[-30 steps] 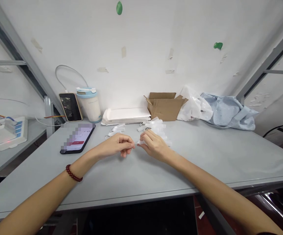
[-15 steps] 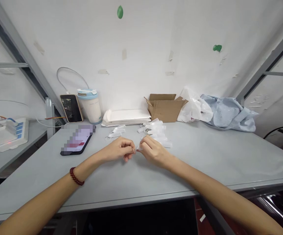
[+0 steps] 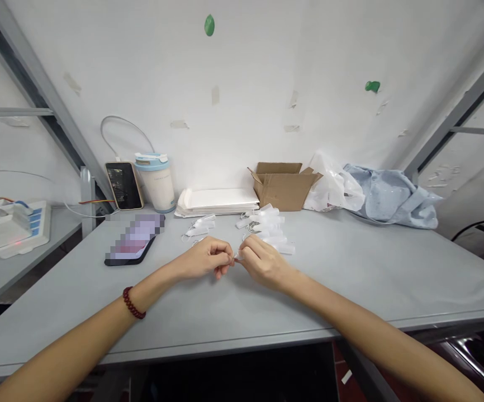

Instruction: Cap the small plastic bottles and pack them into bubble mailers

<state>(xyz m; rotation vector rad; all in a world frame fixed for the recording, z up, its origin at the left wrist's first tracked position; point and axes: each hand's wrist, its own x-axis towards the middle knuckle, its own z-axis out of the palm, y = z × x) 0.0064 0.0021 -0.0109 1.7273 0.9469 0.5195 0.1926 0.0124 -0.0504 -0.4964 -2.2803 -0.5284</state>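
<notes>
Over the middle of the grey table (image 3: 351, 279), my left hand (image 3: 206, 259) and my right hand (image 3: 261, 261) meet fingertip to fingertip. Both are closed in a pinch on one small clear plastic piece (image 3: 237, 256) held between them. A red bead bracelet circles my left wrist. Just behind my right hand lies a loose heap of clear plastic pieces (image 3: 269, 225). A smaller group of the same pieces (image 3: 199, 226) lies behind my left hand.
A phone (image 3: 133, 243) lies flat at the left; a second phone (image 3: 124, 185) leans by a white and blue cup (image 3: 155, 181). At the back are stacked white sheets (image 3: 217, 200), an open cardboard box (image 3: 283, 182), a plastic bag (image 3: 334, 187) and blue cloth (image 3: 393, 192). A power strip (image 3: 13, 228) sits far left.
My hands have drawn closer, so the fingertips now touch around the small piece. The view has tilted slightly upward.
</notes>
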